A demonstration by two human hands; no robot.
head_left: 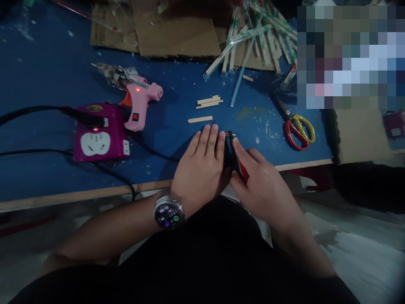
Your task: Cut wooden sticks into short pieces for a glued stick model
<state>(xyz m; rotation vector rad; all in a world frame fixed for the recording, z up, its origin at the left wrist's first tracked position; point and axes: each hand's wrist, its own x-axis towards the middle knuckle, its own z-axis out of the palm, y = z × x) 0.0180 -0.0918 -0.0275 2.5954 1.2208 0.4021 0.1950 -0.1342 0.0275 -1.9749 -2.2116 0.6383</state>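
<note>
My left hand [202, 160] lies flat on the blue table near its front edge, fingers stretched out. Thin wooden sticks [233, 134] poke out past its fingertips; the rest of them is under the hand. My right hand [261, 177] is closed around a red and black utility knife [243, 169], whose dark front end rests across the sticks. Just beyond my left fingers is a flat wooden stick [200, 120] with one rounded end. Several short cut wooden sticks [209, 101] lie side by side farther back.
A pink glue gun [141, 99] and a purple power strip [118, 139] with black cables are at the left. Red and yellow scissors [294, 124] lie right. Behind are wrapped chopsticks [230, 48], a clear glue stick [243, 78] and cardboard [177, 33]. The table edge [152, 185] is close.
</note>
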